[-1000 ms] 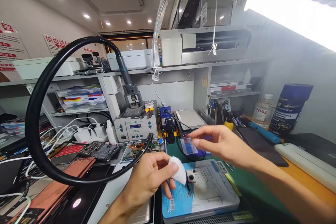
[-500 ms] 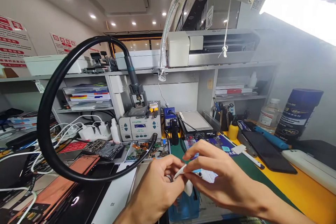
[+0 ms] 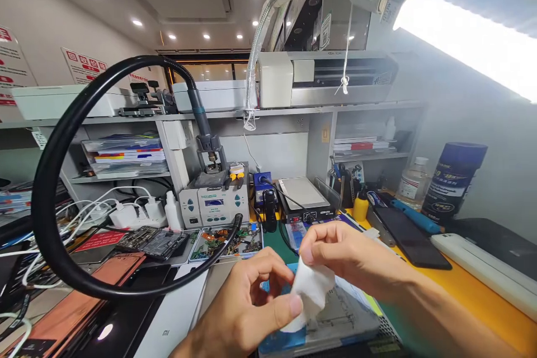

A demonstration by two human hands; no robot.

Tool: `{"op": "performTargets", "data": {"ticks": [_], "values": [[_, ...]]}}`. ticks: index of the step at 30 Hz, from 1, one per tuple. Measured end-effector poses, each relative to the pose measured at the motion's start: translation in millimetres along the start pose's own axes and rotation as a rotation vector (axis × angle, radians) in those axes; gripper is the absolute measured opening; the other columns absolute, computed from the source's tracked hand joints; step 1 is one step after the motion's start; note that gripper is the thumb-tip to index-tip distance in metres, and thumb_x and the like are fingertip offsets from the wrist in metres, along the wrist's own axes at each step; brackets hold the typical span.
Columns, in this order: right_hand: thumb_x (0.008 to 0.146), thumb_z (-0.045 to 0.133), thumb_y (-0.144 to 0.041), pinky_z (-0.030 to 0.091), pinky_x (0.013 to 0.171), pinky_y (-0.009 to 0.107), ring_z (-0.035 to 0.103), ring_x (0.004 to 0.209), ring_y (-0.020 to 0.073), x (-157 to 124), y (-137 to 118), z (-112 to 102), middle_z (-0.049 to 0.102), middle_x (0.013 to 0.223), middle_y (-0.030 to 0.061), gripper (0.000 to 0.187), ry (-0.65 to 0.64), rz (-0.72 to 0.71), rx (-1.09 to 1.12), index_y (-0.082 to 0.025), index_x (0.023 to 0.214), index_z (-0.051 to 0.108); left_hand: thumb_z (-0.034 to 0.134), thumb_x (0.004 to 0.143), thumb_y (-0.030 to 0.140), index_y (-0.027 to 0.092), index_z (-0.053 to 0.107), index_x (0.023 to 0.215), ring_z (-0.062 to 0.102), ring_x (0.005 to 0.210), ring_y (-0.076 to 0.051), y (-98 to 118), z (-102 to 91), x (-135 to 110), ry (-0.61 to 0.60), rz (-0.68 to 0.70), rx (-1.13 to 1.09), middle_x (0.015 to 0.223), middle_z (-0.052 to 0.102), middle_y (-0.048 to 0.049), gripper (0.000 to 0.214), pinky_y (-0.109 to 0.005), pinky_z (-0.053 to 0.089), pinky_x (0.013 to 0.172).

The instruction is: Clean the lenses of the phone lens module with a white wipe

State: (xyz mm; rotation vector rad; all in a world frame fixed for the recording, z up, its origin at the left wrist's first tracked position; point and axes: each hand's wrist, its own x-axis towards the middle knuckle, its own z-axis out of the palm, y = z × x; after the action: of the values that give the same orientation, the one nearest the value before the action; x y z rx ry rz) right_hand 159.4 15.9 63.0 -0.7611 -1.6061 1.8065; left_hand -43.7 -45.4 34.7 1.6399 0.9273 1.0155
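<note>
A small white wipe hangs between both my hands over the bench. My left hand pinches its lower edge with thumb and fingers. From the right, my right hand grips the upper edge of the wipe with curled fingers. Below them lies a flat blue and grey device with printed markings, partly hidden by the wipe and my hands.
A thick black hose loops from the hot-air station at the left. Circuit parts fill a tray. A heating plate, a yellow bottle, a dark phone, a blue can and a lamp stand to the right.
My right hand came back from the far bench and took hold of the wipe with the left. The wipe has been pulled open and now hangs larger between them.
</note>
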Motion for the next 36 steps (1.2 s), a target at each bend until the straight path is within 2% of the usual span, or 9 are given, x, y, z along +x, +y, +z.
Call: {"op": "performTargets", "data": {"ticks": [4,8,12,15,21,26,31,36], "values": [[0.075,0.073,-0.020,0.039,0.053,0.020,0.043,0.051,0.0075,3.4,1.2,2.8,0.052,0.055,-0.0049,0.009,-0.018,0.068,0.066,-0.013,0.071,0.070,0.065,0.078,0.039,0.016,0.067,0.079,0.047,0.076,-0.017,0.9,5.7,3.8,-0.016,0.015,-0.033,0.085,0.052,-0.0032,0.022,-0.029,0.037,0.068],[0.075,0.073,-0.023,0.045,0.046,0.020,0.050,0.046,0.0084,5.6,3.8,4.7,0.059,0.056,-0.0023,0.011,-0.038,0.099,0.098,-0.013,0.073,0.071,0.065,0.081,0.034,0.016,0.068,0.075,0.044,0.071,-0.016,1.3,9.4,2.3,0.056,-0.010,0.034,0.077,0.051,-0.0022,0.020,-0.028,0.034,0.066],[0.074,0.073,-0.025,0.047,0.040,0.019,0.053,0.044,0.0090,5.0,6.4,4.6,0.063,0.057,-0.0006,0.013,-0.035,0.094,0.080,-0.013,0.075,0.070,0.059,0.085,0.036,0.016,0.068,0.078,0.040,0.052,-0.009,-1.1,10.2,0.4,0.076,-0.074,0.010,0.060,0.048,0.0031,0.022,-0.024,0.033,0.054],[0.075,0.073,-0.026,0.047,0.038,0.017,0.053,0.043,0.0086,4.5,6.3,4.2,0.059,0.054,-0.0028,0.014,-0.024,0.073,0.036,-0.012,0.076,0.069,0.055,0.086,0.036,0.016,0.067,0.082,0.038,0.042,-0.008,-5.1,8.4,-0.8,0.083,-0.119,-0.003,0.056,0.053,0.0020,0.024,-0.021,0.030,0.042],[0.078,0.075,-0.027,0.043,0.037,0.016,0.047,0.041,0.0069,3.2,6.5,5.8,0.058,0.053,-0.0048,0.014,0.025,-0.044,-0.114,-0.013,0.079,0.070,0.061,0.077,0.045,0.016,0.068,0.084,0.055,0.066,-0.017,-7.5,6.2,-2.7,0.119,-0.074,-0.036,0.079,0.059,-0.0049,0.031,-0.022,0.042,0.045],[0.082,0.072,-0.030,0.039,0.035,0.017,0.045,0.040,0.0063,2.4,10.9,8.9,0.059,0.055,-0.0044,0.017,-0.019,-0.072,-0.194,-0.014,0.083,0.071,0.066,0.081,0.046,0.015,0.064,0.073,0.048,0.055,-0.011,-4.9,10.4,-1.3,0.174,-0.042,-0.061,0.067,0.052,0.0004,0.031,-0.019,0.042,0.042],[0.082,0.072,-0.035,0.041,0.037,0.018,0.049,0.040,0.0075,0.6,10.1,5.4,0.059,0.057,-0.0050,0.022,-0.035,-0.068,-0.218,-0.015,0.090,0.069,0.066,0.081,0.042,0.016,0.063,0.073,0.050,0.058,-0.012,-6.3,9.5,-0.9,0.214,-0.009,-0.067,0.073,0.056,-0.0018,0.028,-0.020,0.045,0.043],[0.083,0.071,-0.038,0.043,0.045,0.018,0.058,0.058,0.0124,-4.1,1.4,-2.0,0.065,0.067,0.0008,0.029,-0.064,-0.043,-0.248,-0.014,0.101,0.069,0.062,0.081,0.030,0.017,0.056,0.068,0.049,0.055,-0.010,-8.0,8.6,-1.5,0.227,0.045,-0.011,0.072,0.056,0.0001,0.020,-0.021,0.041,0.048]]}}
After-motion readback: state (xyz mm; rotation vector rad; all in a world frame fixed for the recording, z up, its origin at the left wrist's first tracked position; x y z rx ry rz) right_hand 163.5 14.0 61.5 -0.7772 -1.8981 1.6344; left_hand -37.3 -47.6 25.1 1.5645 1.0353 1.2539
